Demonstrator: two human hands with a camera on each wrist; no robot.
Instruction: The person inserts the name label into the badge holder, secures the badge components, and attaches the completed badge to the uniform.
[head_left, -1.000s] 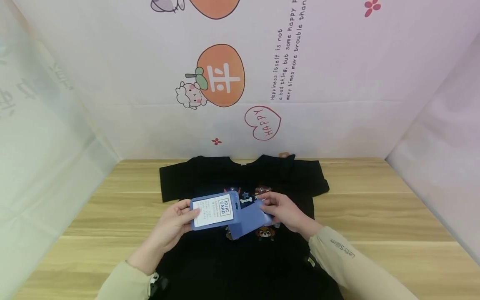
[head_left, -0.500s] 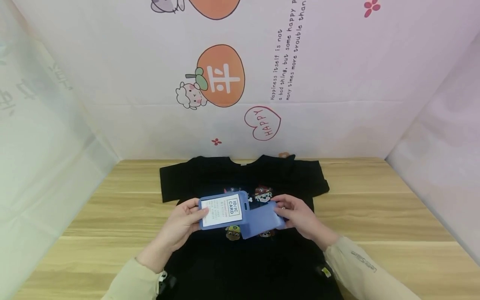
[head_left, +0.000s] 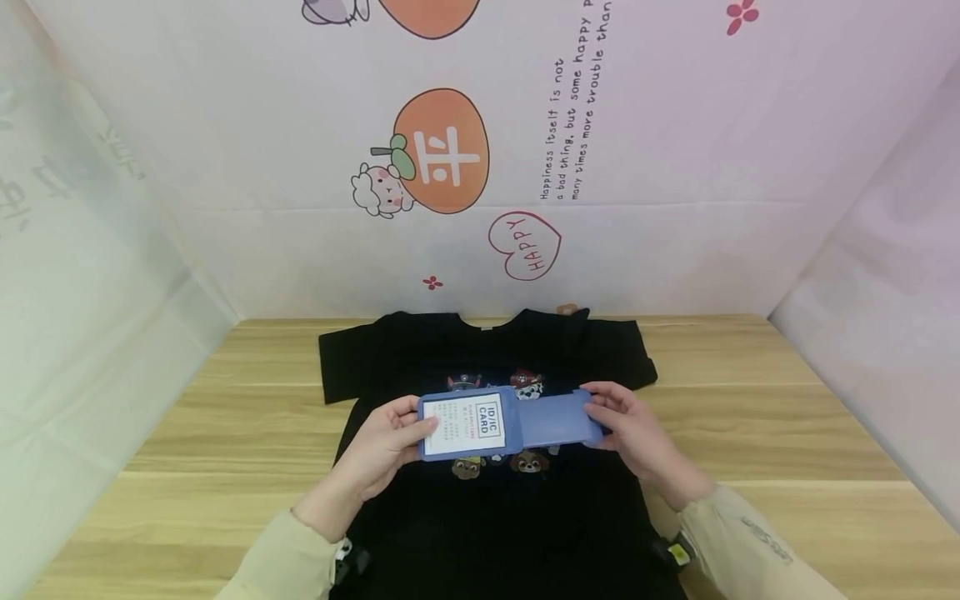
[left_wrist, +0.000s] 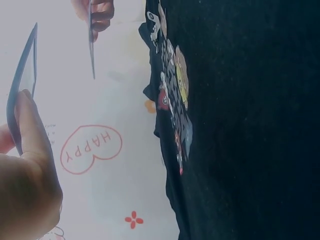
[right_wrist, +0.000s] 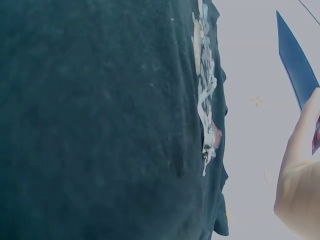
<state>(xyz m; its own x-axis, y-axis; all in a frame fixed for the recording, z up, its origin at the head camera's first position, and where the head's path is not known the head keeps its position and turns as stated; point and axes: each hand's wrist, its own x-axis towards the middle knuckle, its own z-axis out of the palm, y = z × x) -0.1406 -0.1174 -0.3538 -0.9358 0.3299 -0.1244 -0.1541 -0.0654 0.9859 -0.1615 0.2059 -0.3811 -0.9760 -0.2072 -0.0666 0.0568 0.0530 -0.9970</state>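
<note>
My left hand (head_left: 392, 437) pinches a blue ID card holder (head_left: 512, 421) by its left end, thumb on the front. Inside it is a white insert (head_left: 461, 423) printed "ID/IC CARD". On the right, my right hand (head_left: 630, 429) grips a plain blue cover piece (head_left: 555, 419) by its far end. The two pieces line up end to end in the head view. A gap shows between the holder (left_wrist: 21, 85) and the cover (left_wrist: 92, 47) in the left wrist view. Thumb and fingers hold the cover (right_wrist: 296, 62) in the right wrist view.
Beneath both hands a black T-shirt (head_left: 495, 525) with cartoon dog prints lies spread on the wooden table (head_left: 750, 400). A white printed cloth (head_left: 675, 167) hangs behind the table, with pale cloth at both sides.
Both hands have moved to the right, the right hand farther. The cover has swung from a slant to level with the holder, and more of it shows.
</note>
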